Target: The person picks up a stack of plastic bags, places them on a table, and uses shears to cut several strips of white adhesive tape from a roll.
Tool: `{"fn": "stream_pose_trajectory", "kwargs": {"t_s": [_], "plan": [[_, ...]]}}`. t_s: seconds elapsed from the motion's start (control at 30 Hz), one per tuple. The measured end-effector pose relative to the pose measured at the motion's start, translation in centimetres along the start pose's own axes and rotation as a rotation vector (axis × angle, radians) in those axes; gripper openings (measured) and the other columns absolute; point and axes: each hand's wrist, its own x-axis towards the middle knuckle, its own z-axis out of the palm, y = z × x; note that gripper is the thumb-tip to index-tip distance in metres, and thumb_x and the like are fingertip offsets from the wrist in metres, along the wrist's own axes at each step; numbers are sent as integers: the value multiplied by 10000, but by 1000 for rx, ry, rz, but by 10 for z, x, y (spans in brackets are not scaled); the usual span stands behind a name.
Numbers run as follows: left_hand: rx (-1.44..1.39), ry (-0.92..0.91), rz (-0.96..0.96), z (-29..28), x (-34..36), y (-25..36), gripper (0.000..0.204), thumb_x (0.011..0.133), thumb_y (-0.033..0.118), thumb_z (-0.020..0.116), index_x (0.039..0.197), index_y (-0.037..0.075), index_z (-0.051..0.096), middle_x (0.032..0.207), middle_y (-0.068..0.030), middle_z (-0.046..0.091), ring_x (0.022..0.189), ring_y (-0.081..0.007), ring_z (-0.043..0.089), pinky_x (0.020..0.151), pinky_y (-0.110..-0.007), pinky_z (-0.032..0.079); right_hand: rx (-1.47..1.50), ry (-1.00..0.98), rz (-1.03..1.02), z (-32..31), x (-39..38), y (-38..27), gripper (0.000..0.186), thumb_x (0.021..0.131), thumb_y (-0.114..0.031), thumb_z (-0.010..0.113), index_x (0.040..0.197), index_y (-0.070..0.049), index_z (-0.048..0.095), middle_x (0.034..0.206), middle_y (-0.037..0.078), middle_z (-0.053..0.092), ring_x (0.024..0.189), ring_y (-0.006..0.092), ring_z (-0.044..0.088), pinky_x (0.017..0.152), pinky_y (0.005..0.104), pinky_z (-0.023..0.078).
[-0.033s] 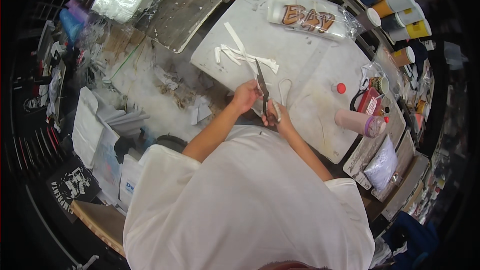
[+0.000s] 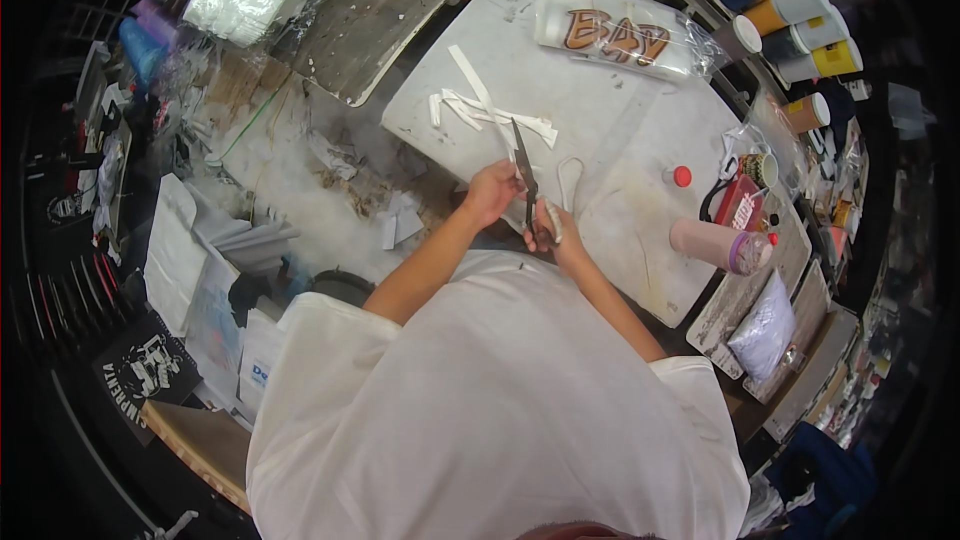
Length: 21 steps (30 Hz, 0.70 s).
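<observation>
My right hand (image 2: 558, 230) is closed round the handles of a pair of scissors (image 2: 526, 168), whose dark blades point away from me. Pinched in my left hand (image 2: 490, 194), close beside the blades, is the lower end of a long white strip (image 2: 470, 78) that runs out over the table. Several short white strips (image 2: 505, 120) lie crossed in a loose heap beyond my hands. A narrow white loop (image 2: 571, 178) shows just past my right hand; whether it belongs to the scissors or the strip I cannot tell. Both hands are over the near edge of the pale worktable (image 2: 610, 130).
On the table's right are a red-capped bottle (image 2: 682, 176), a pink bottle with a purple ring (image 2: 712, 243) and a red box (image 2: 740, 203). A printed clear plastic packet (image 2: 625, 35) lies at the back. Paint tubs (image 2: 800, 5) crowd the far right; papers (image 2: 180, 250) stand left.
</observation>
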Motion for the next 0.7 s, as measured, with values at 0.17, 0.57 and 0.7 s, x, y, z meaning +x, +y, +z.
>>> {"fn": "stream_pose_trajectory", "kwargs": {"t_s": [0.17, 0.57, 0.7], "plan": [[158, 70, -27, 1, -7, 5, 182, 990, 162, 444, 934, 42, 569, 878, -51, 600, 789, -151, 559, 783, -312, 478, -94, -39, 35, -9, 3, 3, 555, 923, -572, 493, 1144, -70, 583, 635, 24, 556, 506, 85, 508, 454, 215, 325], [578, 100, -14, -5, -11, 14, 218, 991, 178, 470, 910, 29, 607, 827, -18, 597, 763, -107, 548, 768, -275, 478, -123, -122, 105, -7, -1, -6, 629, 928, -604, 443, 1299, -100, 507, 681, 14, 566, 560, 78, 524, 493, 214, 342], [522, 54, -54, -17, -10, 12, 220, 987, 172, 483, 913, 18, 622, 826, -22, 610, 743, -122, 584, 746, -268, 481, -128, -188, 93, -9, 2, -4, 666, 933, -628, 396, 1338, -106, 475, 684, 25, 564, 570, 87, 528, 504, 217, 361]]}}
